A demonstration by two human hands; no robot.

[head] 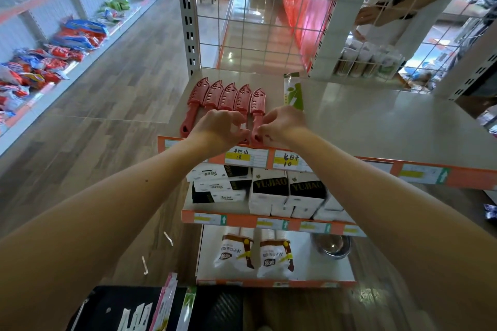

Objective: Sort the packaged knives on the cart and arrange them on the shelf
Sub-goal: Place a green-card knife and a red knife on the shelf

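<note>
- Head view: the shelf (376, 121) is a wide pale board, mostly bare, with an orange price strip along its front edge.
- The cart (129, 309) sits at the bottom edge, below the arms. More packets (172, 306) stand upright in it, pink and green edged, so I judge sorting is not finished.
- A row of five red knives (228, 99) lies at the shelf's left front, blades pointing back, handles toward the edge, each just beside or overlapping the next. This part looks largely done.
- A single green packet (293, 91) lies just right of the row, apart from it; a second group seems only begun.
- The left hand (217, 126) is curled, its fingertips at the handle of the rightmost knife (256, 115); it covers the handles of the middle knives.
- The right hand (282, 123) pinches the same handle from the other side. Both hands appear to be nudging it into line, a judgement; whether either hand grips firmly I cannot tell.
</note>
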